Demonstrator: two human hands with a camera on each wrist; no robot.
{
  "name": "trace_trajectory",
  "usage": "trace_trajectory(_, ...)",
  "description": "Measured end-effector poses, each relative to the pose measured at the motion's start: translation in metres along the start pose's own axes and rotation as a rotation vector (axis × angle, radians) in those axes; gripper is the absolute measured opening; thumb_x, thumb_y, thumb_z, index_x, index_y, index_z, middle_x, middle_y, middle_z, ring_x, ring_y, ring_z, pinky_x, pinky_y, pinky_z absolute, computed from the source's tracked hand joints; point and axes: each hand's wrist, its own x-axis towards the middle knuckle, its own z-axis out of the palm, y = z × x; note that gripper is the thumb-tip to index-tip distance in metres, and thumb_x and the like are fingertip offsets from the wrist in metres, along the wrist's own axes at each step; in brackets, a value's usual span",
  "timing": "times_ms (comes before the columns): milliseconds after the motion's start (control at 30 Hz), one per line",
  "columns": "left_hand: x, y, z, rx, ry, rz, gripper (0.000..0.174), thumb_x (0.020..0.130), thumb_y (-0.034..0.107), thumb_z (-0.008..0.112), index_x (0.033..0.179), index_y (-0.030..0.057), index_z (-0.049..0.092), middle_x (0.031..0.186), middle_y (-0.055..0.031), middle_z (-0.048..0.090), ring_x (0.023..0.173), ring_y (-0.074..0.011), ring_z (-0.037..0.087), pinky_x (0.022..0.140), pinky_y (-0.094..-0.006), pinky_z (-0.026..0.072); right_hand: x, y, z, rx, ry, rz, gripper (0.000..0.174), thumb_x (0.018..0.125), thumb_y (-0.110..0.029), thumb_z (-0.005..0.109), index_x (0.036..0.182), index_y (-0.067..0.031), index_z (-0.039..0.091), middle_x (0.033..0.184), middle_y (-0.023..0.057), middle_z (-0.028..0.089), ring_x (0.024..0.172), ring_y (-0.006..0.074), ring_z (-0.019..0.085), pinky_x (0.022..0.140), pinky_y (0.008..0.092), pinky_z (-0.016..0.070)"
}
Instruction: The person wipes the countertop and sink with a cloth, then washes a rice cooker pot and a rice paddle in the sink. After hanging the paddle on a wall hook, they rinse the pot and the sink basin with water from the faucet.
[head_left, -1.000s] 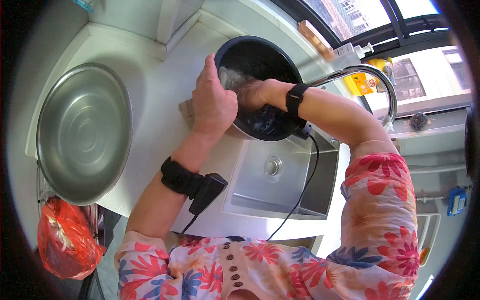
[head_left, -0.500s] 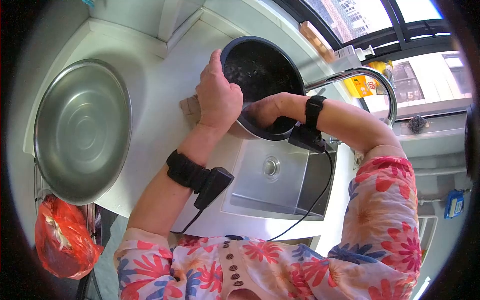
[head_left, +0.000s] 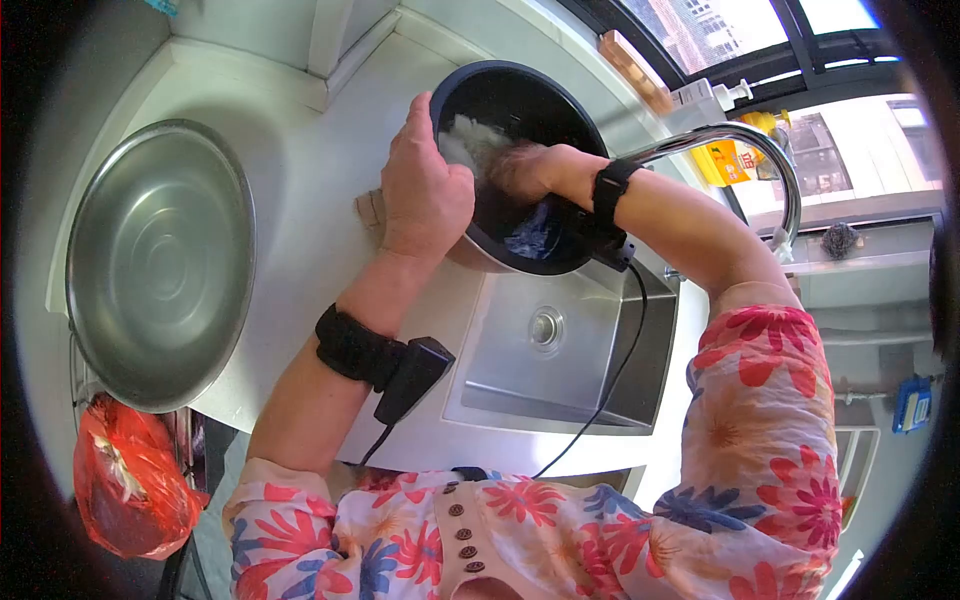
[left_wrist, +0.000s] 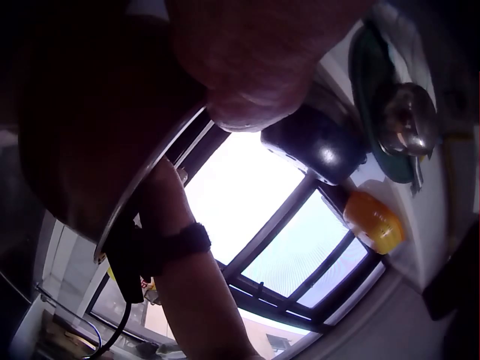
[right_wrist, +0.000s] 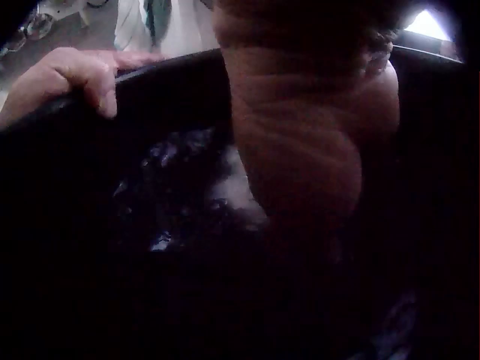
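1. Black-lined, the pot [head_left: 575, 130] was by the tap [head_left: 790, 180], near the sink [head_left: 510, 370].
2. Its rim was gripped by the left hand [head_left: 425, 200], thumb hooked over the edge.
3. Inside it was the right hand [head_left: 525, 175], blurred; I couldn't tell how its fingers lay or whether they held anything.
4. Well apart, a metal basin [head_left: 160, 260] rested on the counter [head_left: 310, 200].

Inside the round black pot [head_left: 555, 110], my right hand [head_left: 522, 173] is back nearer my left hand [head_left: 428, 195], and whitish water [head_left: 468, 142] splashes again.
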Motion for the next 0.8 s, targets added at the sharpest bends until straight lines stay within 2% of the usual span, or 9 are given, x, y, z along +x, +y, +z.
trace_trajectory(133,0.000,-0.001,0.000,-0.035,0.028,0.003,0.059,0.069,-0.003,0.047,0.127,-0.0045,0.035,0.111,-0.0270,0.051,0.104,-0.0405,0.049,0.093,-0.0428,0.0384,0.017,0.032,0.048,0.157,0.058,-0.044,0.031,0.072,-0.015,0.060,0.100,-0.0022,0.062,0.108,0.0191,0.059,0.104,0.0306,0.055,0.089,0.0358,0.0425)
trace_trajectory(200,0.002,-0.001,0.004,-0.052,0.044,-0.008,0.059,0.069,-0.003,0.047,0.126,-0.0040,0.036,0.110,-0.0267,0.052,0.103,-0.0404,0.050,0.093,-0.0428,0.0385,-0.011,0.000,0.024,0.106,-0.275,-0.072,0.033,0.073,-0.011,0.056,0.105,-0.0009,0.059,0.111,0.0203,0.057,0.106,0.0294,0.053,0.092,0.0349,0.0404)
trace_trajectory(233,0.003,-0.001,0.006,-0.064,0.061,-0.017,0.058,0.069,-0.003,0.047,0.126,-0.0036,0.037,0.110,-0.0265,0.052,0.103,-0.0404,0.050,0.092,-0.0427,0.0387,-0.008,0.000,0.032,0.108,-0.279,-0.067,0.033,0.073,-0.011,0.056,0.105,-0.0009,0.059,0.111,0.0203,0.057,0.106,0.0294,0.053,0.092,0.0349,0.0404)
trace_trajectory(300,0.003,0.000,0.007,-0.075,0.064,-0.018,0.058,0.068,-0.003,0.047,0.126,-0.0031,0.037,0.110,-0.0264,0.052,0.103,-0.0401,0.050,0.092,-0.0425,0.0388,0.006,0.000,0.052,0.221,-0.172,-0.305,0.039,0.074,-0.007,0.054,0.112,-0.0003,0.054,0.114,0.0196,0.055,0.108,0.0276,0.052,0.093,0.0342,0.0392)
trace_trajectory(333,0.004,0.000,0.007,-0.081,0.072,-0.021,0.058,0.068,-0.004,0.047,0.125,-0.0027,0.038,0.110,-0.0264,0.052,0.102,-0.0398,0.051,0.092,-0.0423,0.0388,0.009,-0.011,0.051,0.357,-0.235,-0.106,0.042,0.073,-0.006,0.054,0.115,0.0001,0.052,0.116,0.0178,0.055,0.108,0.0265,0.052,0.092,0.0343,0.0396)
trace_trajectory(500,0.005,-0.003,0.010,-0.054,0.071,-0.008,0.058,0.068,-0.004,0.047,0.125,-0.0019,0.039,0.109,-0.0261,0.053,0.102,-0.0391,0.051,0.092,-0.0421,0.0396,-0.012,-0.046,0.006,0.598,0.025,-0.293,0.041,0.069,0.000,0.055,0.109,0.0010,0.053,0.106,0.0189,0.060,0.100,0.0268,0.057,0.085,0.0363,0.0452)
trace_trajectory(633,0.005,-0.009,0.009,-0.064,0.057,0.046,0.059,0.068,-0.003,0.047,0.126,-0.0020,0.038,0.109,-0.0262,0.053,0.101,-0.0399,0.051,0.091,-0.0423,0.0401,0.018,-0.036,-0.005,0.293,-0.014,-0.189,0.044,0.072,-0.007,0.059,0.115,-0.0025,0.052,0.113,0.0190,0.056,0.107,0.0262,0.053,0.090,0.0377,0.0422)
trace_trajectory(733,0.006,-0.008,0.006,-0.028,0.055,0.054,0.060,0.067,-0.002,0.047,0.126,-0.0019,0.038,0.109,-0.0266,0.053,0.100,-0.0404,0.052,0.091,-0.0422,0.0402,0.015,-0.028,-0.014,-0.014,0.039,-0.053,0.035,0.083,-0.014,0.048,0.116,-0.0046,0.053,0.123,0.0155,0.051,0.114,0.0249,0.048,0.095,0.0383,0.0381)
trace_trajectory(800,0.005,-0.006,0.004,-0.043,0.037,0.036,0.060,0.067,-0.002,0.046,0.126,-0.0018,0.038,0.109,-0.0268,0.053,0.101,-0.0403,0.052,0.091,-0.0417,0.0403,-0.005,-0.031,-0.029,-0.001,0.094,0.045,0.033,0.079,-0.013,0.051,0.110,-0.0028,0.056,0.117,0.0174,0.054,0.111,0.0269,0.051,0.093,0.0379,0.0398)
